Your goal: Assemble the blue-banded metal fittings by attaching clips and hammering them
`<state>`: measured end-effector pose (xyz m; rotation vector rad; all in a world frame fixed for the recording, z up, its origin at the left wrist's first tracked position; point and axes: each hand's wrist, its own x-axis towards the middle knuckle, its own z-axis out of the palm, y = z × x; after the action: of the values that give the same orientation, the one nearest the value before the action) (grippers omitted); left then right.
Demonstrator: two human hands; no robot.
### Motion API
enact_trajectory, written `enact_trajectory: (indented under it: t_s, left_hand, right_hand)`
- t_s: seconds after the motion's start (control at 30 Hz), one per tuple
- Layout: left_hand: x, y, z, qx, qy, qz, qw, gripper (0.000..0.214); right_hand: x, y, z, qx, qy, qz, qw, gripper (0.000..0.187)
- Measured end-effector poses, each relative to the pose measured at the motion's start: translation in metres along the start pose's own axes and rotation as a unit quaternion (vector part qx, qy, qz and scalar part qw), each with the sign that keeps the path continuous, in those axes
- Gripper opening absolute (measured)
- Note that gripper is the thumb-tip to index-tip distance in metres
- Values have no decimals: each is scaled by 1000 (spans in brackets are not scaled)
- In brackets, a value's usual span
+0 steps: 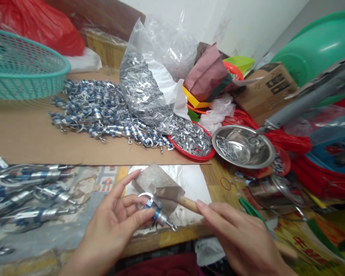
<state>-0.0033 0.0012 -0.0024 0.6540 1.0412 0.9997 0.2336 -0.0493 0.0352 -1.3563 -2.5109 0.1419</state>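
Observation:
My left hand point(117, 214) pinches a small blue and silver metal fitting point(158, 215) between thumb and fingers. The fitting has a curved silver arm at its top and a small ring at its lower end. It is held in front of a grey metal block point(149, 176) that stands on white paper at the table edge. My left index finger reaches to the block's upper left corner. My right hand point(232, 226) is closed around the wooden handle of a hammer point(189, 203). The hammer's head is blurred and lies close to the fitting, over the block.
More fittings point(100, 111) are heaped on cardboard point(31, 134); others point(43, 191) lie at left. A plastic bag point(143, 88) and a red plate point(194, 156) hold small metal pieces. A steel bowl point(244, 163), a grey bar tool point(310, 88) and a turquoise basket point(25, 86) stand around.

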Motion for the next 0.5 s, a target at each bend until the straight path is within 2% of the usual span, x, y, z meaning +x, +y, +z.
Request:
enact_trajectory:
  t_s: [0.13,0.2,0.3,0.37,0.43,0.5]
  left_hand:
    - [0,-2,-1,-10,-14,6,1000,88]
    - [0,-1,0,-7,1,5,1000,82]
    - [0,1,1,44,0,5,999,45]
    - [1,3,0,110,-11,15,994,20]
    - [1,4,-2,186,-14,46,981,11]
    - [1,5,-4,248,-4,105,963,7]
  right_hand:
    - [-5,0,7,45,31,8,998,66]
    - [-2,5,13,91,52,53,993,55]
    - [11,23,25,114,98,148,978,39]
    - [23,36,34,103,69,180,976,36]
    - [37,48,41,95,19,181,979,33]
    - [53,60,43,84,-2,169,982,25]
